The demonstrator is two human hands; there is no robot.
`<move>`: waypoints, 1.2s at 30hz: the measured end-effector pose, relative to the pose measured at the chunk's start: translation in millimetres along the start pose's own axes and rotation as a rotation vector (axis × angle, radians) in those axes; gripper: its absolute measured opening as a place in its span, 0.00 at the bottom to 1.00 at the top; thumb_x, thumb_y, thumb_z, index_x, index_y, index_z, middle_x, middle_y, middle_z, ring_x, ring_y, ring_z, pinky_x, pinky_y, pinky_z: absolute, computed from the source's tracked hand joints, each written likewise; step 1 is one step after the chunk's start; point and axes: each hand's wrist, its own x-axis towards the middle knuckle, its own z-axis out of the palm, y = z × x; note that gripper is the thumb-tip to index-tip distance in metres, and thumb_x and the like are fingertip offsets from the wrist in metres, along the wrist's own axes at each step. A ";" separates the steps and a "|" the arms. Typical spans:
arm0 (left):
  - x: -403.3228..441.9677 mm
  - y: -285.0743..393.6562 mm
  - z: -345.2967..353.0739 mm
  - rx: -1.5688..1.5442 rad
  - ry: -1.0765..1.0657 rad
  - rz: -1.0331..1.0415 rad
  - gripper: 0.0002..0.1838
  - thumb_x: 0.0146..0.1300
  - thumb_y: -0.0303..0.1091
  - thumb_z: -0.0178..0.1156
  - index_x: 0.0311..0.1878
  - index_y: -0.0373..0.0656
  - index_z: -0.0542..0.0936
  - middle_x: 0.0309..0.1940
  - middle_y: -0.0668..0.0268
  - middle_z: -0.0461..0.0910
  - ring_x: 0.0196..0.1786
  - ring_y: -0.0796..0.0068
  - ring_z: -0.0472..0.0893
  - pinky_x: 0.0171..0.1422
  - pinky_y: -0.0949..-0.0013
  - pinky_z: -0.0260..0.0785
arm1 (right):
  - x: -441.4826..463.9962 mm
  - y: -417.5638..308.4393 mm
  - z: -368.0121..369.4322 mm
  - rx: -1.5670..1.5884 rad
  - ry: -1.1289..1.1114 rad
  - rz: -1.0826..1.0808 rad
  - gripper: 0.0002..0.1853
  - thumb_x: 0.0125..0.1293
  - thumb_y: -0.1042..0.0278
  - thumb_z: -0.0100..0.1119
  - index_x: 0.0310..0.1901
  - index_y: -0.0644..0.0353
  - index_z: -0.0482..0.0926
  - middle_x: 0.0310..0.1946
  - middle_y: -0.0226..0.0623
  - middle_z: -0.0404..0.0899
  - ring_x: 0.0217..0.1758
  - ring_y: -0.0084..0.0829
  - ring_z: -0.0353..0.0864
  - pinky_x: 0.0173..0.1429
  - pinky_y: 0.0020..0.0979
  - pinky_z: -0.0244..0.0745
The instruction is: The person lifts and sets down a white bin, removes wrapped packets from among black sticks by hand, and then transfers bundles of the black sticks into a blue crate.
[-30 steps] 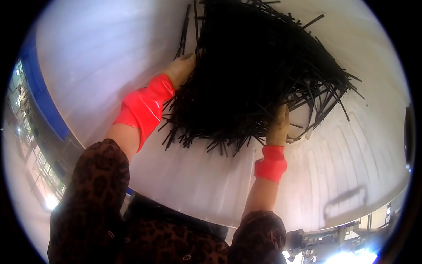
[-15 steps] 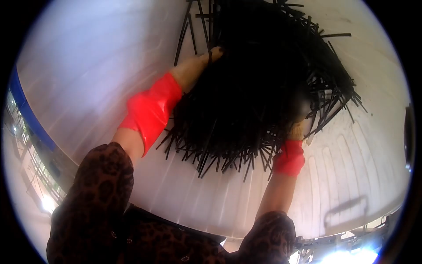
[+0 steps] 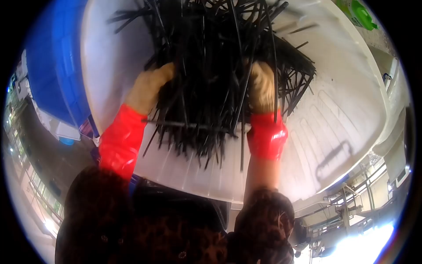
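Note:
A large bundle of thin black tubes or strips (image 3: 204, 88) is gathered between my hands above a white bin (image 3: 351, 57). My left hand (image 3: 151, 88), in a tan glove with a red cuff, grips the bundle's left side. On the opposite side my right hand (image 3: 262, 88), gloved the same way, presses in with curled fingers. The fingertips of both hands disappear among the strips. Loose ends stick out in all directions, and one long strip lies crosswise near my left wrist. More black strips (image 3: 299, 70) lie in the bin behind my right hand.
A blue container (image 3: 66, 57) stands against the bin's left side. Beyond the far right rim is a green object (image 3: 362, 15). A handle-shaped mark (image 3: 335, 160) shows on the bin's near right wall. Metal framework (image 3: 351, 202) appears at lower right.
My hands have come up out of the pile and closer together, lifting a bundle of black strips toward me. The view has pulled back, showing the bin's rim and the blue container.

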 end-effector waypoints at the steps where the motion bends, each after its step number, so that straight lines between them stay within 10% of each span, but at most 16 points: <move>1: 4.8 -4.5 8.3 0.003 0.001 -0.004 0.18 0.56 0.36 0.49 0.48 0.36 0.71 0.37 0.64 0.78 0.40 0.73 0.75 0.47 0.74 0.64 | -0.9 15.9 8.4 0.155 -0.035 0.216 0.11 0.57 0.77 0.40 0.37 0.59 0.74 0.32 0.42 0.76 0.34 0.39 0.75 0.38 0.32 0.70; 3: 14.2 -10.0 34.3 0.153 -0.036 0.136 0.17 0.54 0.36 0.52 0.45 0.36 0.73 0.36 0.63 0.78 0.36 0.72 0.76 0.43 0.74 0.66 | -20.1 29.2 17.8 -0.069 0.006 0.109 0.12 0.54 0.80 0.42 0.39 0.59 0.73 0.32 0.41 0.76 0.36 0.38 0.76 0.39 0.30 0.71; 5: 20.8 -13.6 58.6 -0.730 -0.087 -0.489 0.14 0.55 0.32 0.52 0.45 0.38 0.74 0.39 0.60 0.76 0.41 0.69 0.74 0.49 0.72 0.63 | -32.7 28.7 27.7 -0.170 -0.193 0.285 0.12 0.57 0.77 0.41 0.41 0.60 0.73 0.34 0.43 0.76 0.38 0.38 0.75 0.42 0.30 0.71; 11: 60.4 -42.7 90.9 -0.756 -0.212 -0.650 0.24 0.49 0.39 0.56 0.48 0.32 0.70 0.40 0.60 0.74 0.43 0.72 0.72 0.49 0.74 0.62 | -56.9 52.5 33.0 0.268 -0.119 0.730 0.20 0.64 0.58 0.37 0.48 0.65 0.70 0.45 0.44 0.72 0.49 0.34 0.71 0.54 0.30 0.63; 12: 65.2 -17.6 72.2 -0.289 -0.257 -0.741 0.28 0.49 0.38 0.57 0.51 0.29 0.67 0.41 0.60 0.74 0.44 0.72 0.72 0.50 0.73 0.62 | -54.5 40.7 25.3 0.450 -0.074 0.796 0.22 0.64 0.55 0.37 0.48 0.66 0.69 0.46 0.43 0.72 0.50 0.33 0.70 0.55 0.30 0.62; 17: 38.7 -37.5 100.8 -0.860 -0.084 -0.655 0.33 0.48 0.40 0.59 0.56 0.32 0.63 0.48 0.56 0.71 0.51 0.69 0.69 0.55 0.73 0.59 | -83.2 43.6 21.1 1.140 0.099 1.003 0.32 0.61 0.44 0.41 0.50 0.71 0.66 0.47 0.39 0.70 0.49 0.30 0.67 0.56 0.29 0.58; 19: 37.3 -42.6 110.0 -0.918 -0.092 -0.606 0.33 0.49 0.39 0.59 0.56 0.30 0.62 0.48 0.58 0.71 0.49 0.72 0.69 0.55 0.74 0.59 | -85.8 58.1 19.7 0.503 -0.245 0.758 0.32 0.62 0.41 0.34 0.49 0.67 0.68 0.45 0.38 0.71 0.48 0.30 0.68 0.53 0.27 0.61; 23: 61.1 -69.4 101.3 -1.062 -0.251 -0.660 0.38 0.49 0.43 0.60 0.57 0.27 0.58 0.54 0.58 0.66 0.56 0.73 0.65 0.58 0.77 0.55 | -100.7 140.9 53.3 0.476 -0.534 1.140 0.36 0.60 0.37 0.35 0.46 0.70 0.70 0.44 0.40 0.73 0.47 0.28 0.70 0.50 0.26 0.63; 24: 59.8 -125.9 132.2 -0.863 -0.273 -0.280 0.37 0.49 0.43 0.60 0.57 0.28 0.59 0.53 0.59 0.66 0.56 0.73 0.65 0.58 0.77 0.55 | -76.3 117.9 50.5 0.335 -0.389 1.062 0.36 0.53 0.32 0.45 0.30 0.68 0.75 0.24 0.35 0.74 0.29 0.27 0.71 0.41 0.27 0.66; 26: 59.6 -130.7 135.6 -0.647 -0.290 0.091 0.37 0.49 0.44 0.59 0.56 0.28 0.60 0.53 0.59 0.67 0.55 0.73 0.65 0.58 0.77 0.55 | -65.1 101.6 59.6 0.577 -0.299 1.112 0.34 0.51 0.34 0.48 0.31 0.67 0.75 0.26 0.36 0.74 0.30 0.27 0.71 0.41 0.26 0.67; 28: 61.8 -39.6 89.6 -1.165 -0.150 -0.792 0.27 0.52 0.37 0.57 0.54 0.34 0.66 0.49 0.62 0.70 0.52 0.74 0.69 0.55 0.75 0.59 | -72.4 100.7 64.8 0.819 -0.202 1.150 0.33 0.50 0.35 0.52 0.33 0.66 0.74 0.28 0.37 0.75 0.32 0.26 0.72 0.42 0.25 0.67; 29: 56.3 -41.6 86.5 -1.163 -0.152 -0.794 0.27 0.52 0.37 0.57 0.54 0.34 0.66 0.49 0.62 0.70 0.52 0.74 0.69 0.55 0.75 0.59 | -86.6 105.8 69.7 0.739 -0.230 0.960 0.26 0.51 0.45 0.55 0.36 0.65 0.74 0.30 0.37 0.75 0.33 0.27 0.73 0.42 0.25 0.68; 31: 40.9 -41.1 75.8 -0.345 -0.271 0.002 0.16 0.55 0.29 0.53 0.49 0.40 0.72 0.42 0.64 0.74 0.46 0.77 0.72 0.51 0.75 0.63 | -95.0 91.0 54.1 0.658 -0.252 0.773 0.20 0.52 0.54 0.59 0.38 0.64 0.73 0.33 0.37 0.75 0.34 0.28 0.74 0.43 0.25 0.69; 32: 40.5 -22.8 71.8 -0.346 -0.269 0.021 0.16 0.55 0.29 0.53 0.49 0.40 0.72 0.42 0.64 0.74 0.46 0.77 0.72 0.51 0.75 0.63 | -87.7 68.8 34.2 0.691 -0.261 0.739 0.24 0.54 0.51 0.56 0.43 0.65 0.71 0.38 0.36 0.74 0.39 0.25 0.71 0.48 0.25 0.65; 34: 31.7 14.8 58.3 -1.237 -0.091 -0.628 0.13 0.57 0.24 0.50 0.46 0.43 0.74 0.37 0.64 0.76 0.42 0.80 0.74 0.47 0.76 0.65 | -35.2 4.0 0.0 0.955 -0.136 0.882 0.27 0.52 0.51 0.57 0.47 0.65 0.71 0.41 0.35 0.74 0.42 0.24 0.71 0.54 0.27 0.61; 36: 21.4 6.5 38.2 -1.126 -0.131 -0.472 0.14 0.56 0.24 0.51 0.46 0.41 0.74 0.38 0.64 0.76 0.43 0.80 0.74 0.47 0.76 0.66 | -27.2 8.2 15.9 0.671 -0.182 0.535 0.20 0.52 0.61 0.55 0.46 0.61 0.71 0.40 0.34 0.74 0.41 0.26 0.73 0.51 0.26 0.64</move>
